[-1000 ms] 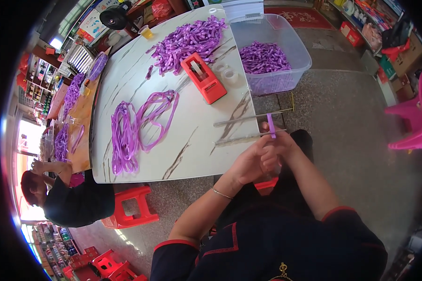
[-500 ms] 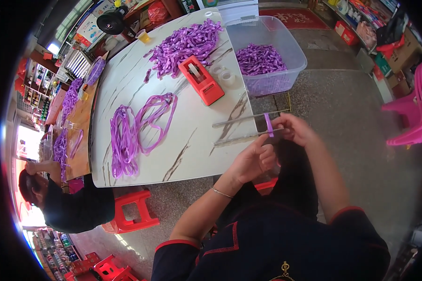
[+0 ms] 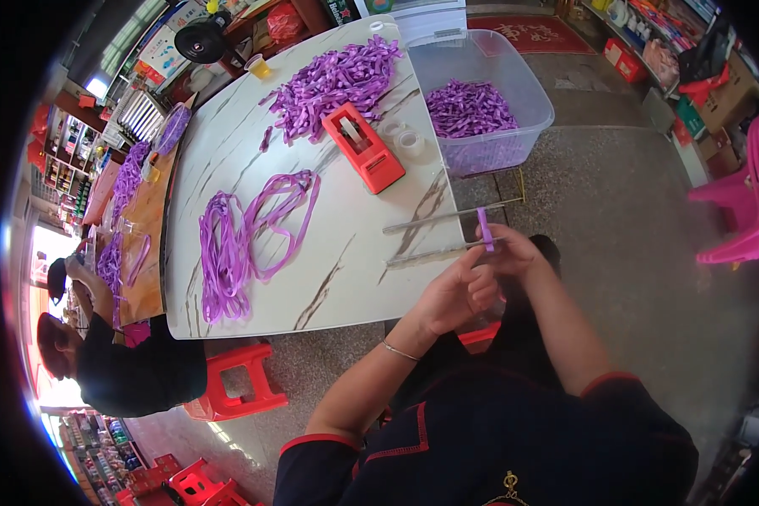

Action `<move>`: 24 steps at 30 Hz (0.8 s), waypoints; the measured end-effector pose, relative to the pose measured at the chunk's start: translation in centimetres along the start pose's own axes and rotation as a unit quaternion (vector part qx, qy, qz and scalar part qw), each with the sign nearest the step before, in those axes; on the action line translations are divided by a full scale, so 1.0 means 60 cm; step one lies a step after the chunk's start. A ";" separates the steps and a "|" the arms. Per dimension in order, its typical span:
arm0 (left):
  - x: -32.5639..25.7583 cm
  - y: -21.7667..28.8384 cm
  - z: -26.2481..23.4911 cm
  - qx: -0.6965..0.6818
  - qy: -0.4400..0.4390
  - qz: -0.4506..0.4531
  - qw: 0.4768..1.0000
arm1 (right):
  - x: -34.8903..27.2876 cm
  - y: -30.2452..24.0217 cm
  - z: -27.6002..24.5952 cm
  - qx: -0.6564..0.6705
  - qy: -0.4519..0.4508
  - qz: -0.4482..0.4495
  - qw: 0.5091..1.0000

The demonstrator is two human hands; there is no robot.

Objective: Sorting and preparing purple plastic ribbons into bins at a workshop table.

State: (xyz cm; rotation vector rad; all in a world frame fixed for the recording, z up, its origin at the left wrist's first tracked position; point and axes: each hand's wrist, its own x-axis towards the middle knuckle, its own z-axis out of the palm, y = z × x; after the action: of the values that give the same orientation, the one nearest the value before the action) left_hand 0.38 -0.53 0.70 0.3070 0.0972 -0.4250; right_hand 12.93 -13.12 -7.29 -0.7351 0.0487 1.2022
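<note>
A short loop of purple ribbon (image 3: 484, 226) sits around two thin metal rods (image 3: 426, 222) that jut out past the table's right edge. At the loop's lower end my left hand (image 3: 460, 291) pinches with thumb and forefinger, its other fingers curled. My right hand (image 3: 514, 251) is closed on the ribbon from the other side, close to the rod's end; its fingertips are partly hidden. Long purple ribbons (image 3: 223, 261) lie in loose loops on the white marbled table (image 3: 346, 295). Farther back is a heap of folded purple ribbon pieces (image 3: 333, 84).
A red tape dispenser (image 3: 367, 152) and clear tape rolls (image 3: 410, 143) are on the table. Right of it stands a clear plastic bin (image 3: 514, 139) with purple pieces. A cup (image 3: 258, 67) is near the far edge. At left, another person (image 3: 135, 371) sits near a red stool (image 3: 243, 381).
My right hand has come down and left, closer to the ribbon and my left hand. My left hand stays almost in place. The other person has raised a dark cap off the head.
</note>
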 end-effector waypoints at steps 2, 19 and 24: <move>0.002 0.001 0.003 0.009 -0.016 -0.007 1.000 | 0.022 0.032 -0.016 0.118 -0.106 -0.026 0.987; 0.001 0.002 -0.003 0.010 -0.015 -0.001 1.000 | -0.035 -0.021 0.024 -0.184 0.213 -0.096 0.955; 0.001 0.003 0.003 0.016 -0.009 -0.010 1.000 | -0.075 -0.032 0.114 -0.594 0.346 -0.300 0.662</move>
State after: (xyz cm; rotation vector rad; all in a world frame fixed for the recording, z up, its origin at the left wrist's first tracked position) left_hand 0.53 -0.47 0.93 0.3329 0.0753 -0.4491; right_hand 10.53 -13.45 0.77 -2.1495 -0.3707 0.0833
